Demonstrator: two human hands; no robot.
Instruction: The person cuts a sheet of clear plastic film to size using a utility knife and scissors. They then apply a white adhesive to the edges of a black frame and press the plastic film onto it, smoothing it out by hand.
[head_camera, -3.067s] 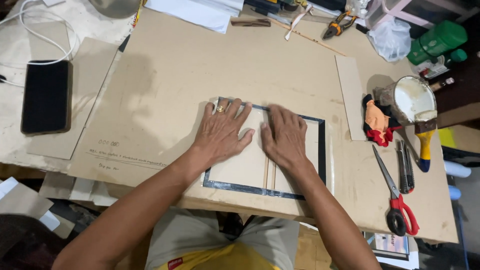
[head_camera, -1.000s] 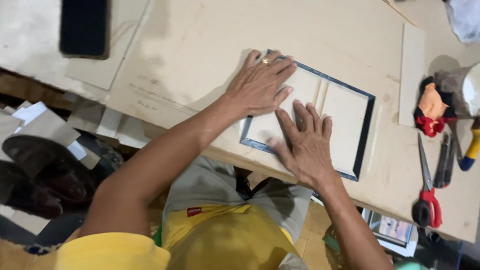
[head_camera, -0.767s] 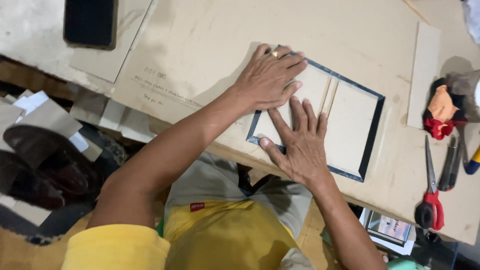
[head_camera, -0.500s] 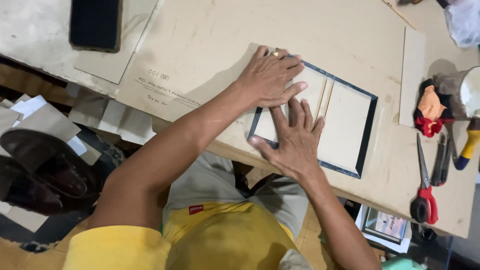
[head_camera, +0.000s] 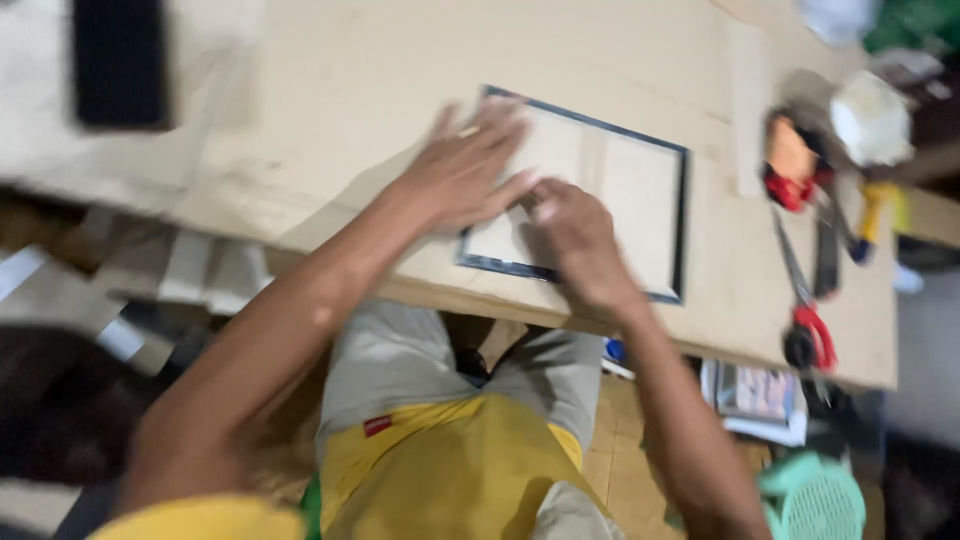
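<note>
Dark-edged cover board panel (head_camera: 630, 200) lies flat near the counter's (head_camera: 330, 110) front edge, apparently mid-smoothing: left hand (head_camera: 465, 175) grip spread flat on it, right hand (head_camera: 575, 235) fingers curled, pressing its lower part; frame blurred.

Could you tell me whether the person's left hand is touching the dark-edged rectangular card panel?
Touching: the head view shows the left hand lying flat on the dark-edged rectangular card panel.

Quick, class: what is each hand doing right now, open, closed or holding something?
Left hand: open, flat on the dark-edged board.
Right hand: on the board, blurred; cannot tell.
</note>
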